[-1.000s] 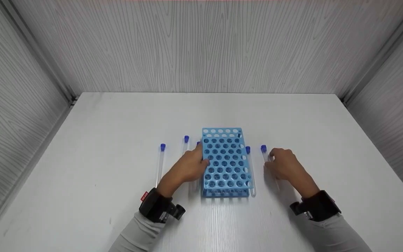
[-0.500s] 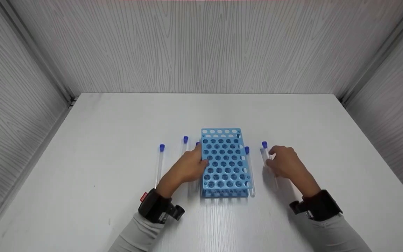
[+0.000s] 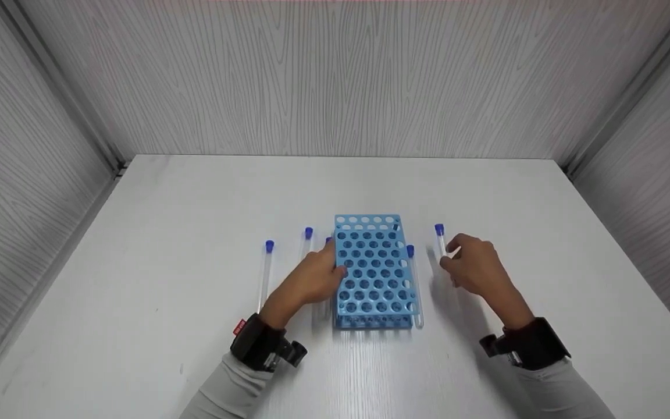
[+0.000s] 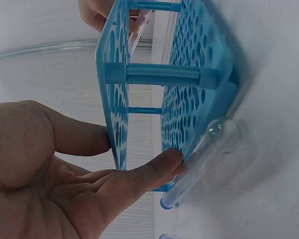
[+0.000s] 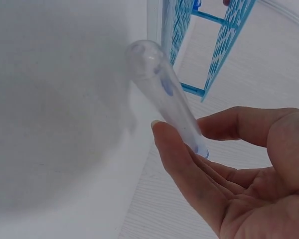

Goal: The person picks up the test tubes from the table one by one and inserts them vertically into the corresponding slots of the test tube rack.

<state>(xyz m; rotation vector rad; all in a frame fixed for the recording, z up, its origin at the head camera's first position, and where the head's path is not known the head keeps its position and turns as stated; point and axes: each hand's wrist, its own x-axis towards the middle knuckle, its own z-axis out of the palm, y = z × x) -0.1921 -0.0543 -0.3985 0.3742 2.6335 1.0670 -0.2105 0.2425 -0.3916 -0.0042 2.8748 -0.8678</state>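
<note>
A light blue test tube rack (image 3: 370, 314) with rows of round holes stands in the middle of the table. My left hand (image 3: 312, 279) grips its left side; in the left wrist view the thumb (image 4: 84, 137) lies on the upper plate and a finger (image 4: 157, 167) reaches lower down. To the right of the rack, my right hand (image 3: 474, 265) pinches a clear test tube (image 5: 164, 92) with a blue cap between thumb and fingers. Its capped end points up and away in the head view, the rounded bottom towards the right wrist camera.
One capped tube (image 3: 417, 285) lies along the rack's right side. Left of the rack lie a far-left tube (image 3: 266, 270), a second tube (image 3: 308, 234) partly behind my left hand, and a third tube (image 3: 328, 239) close to the rack. Grey wood-grain panels (image 3: 335, 81) enclose the white table (image 3: 207, 198).
My right hand has moved slightly away from me and lifted the tube it pinches, whose cap is now farther up the view. The left hand and the rack have stayed in place.
</note>
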